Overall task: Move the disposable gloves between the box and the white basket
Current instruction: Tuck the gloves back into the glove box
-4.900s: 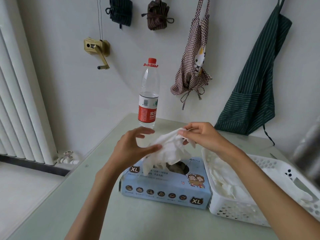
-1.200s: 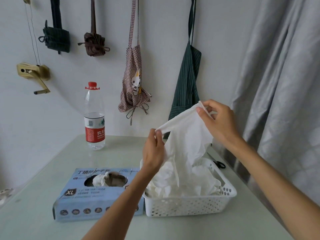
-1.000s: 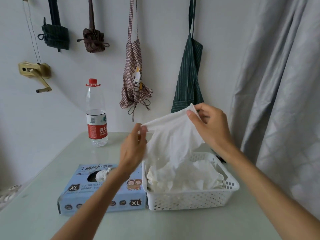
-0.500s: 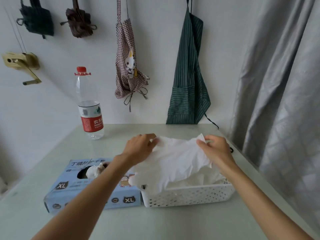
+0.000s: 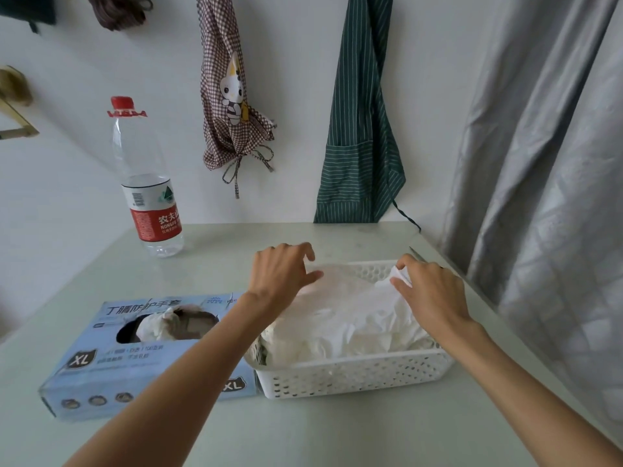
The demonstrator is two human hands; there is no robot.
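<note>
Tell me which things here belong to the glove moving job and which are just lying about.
Part of the job: glove box; white basket; gloves in the basket; glove poking from the box; left hand; right hand.

Just about: water bottle; checked apron; green striped apron; curtain.

Left arm: bare, reaching from 7 o'clock toward centre
Left hand (image 5: 283, 273): back up, fingers loosely curved and spread, thumb tip out toward 3 o'clock
Right arm: bare, reaching from 5 o'clock toward centre
Right hand (image 5: 429, 291): back up, fingertips pinching white material at 10 o'clock of the hand
</note>
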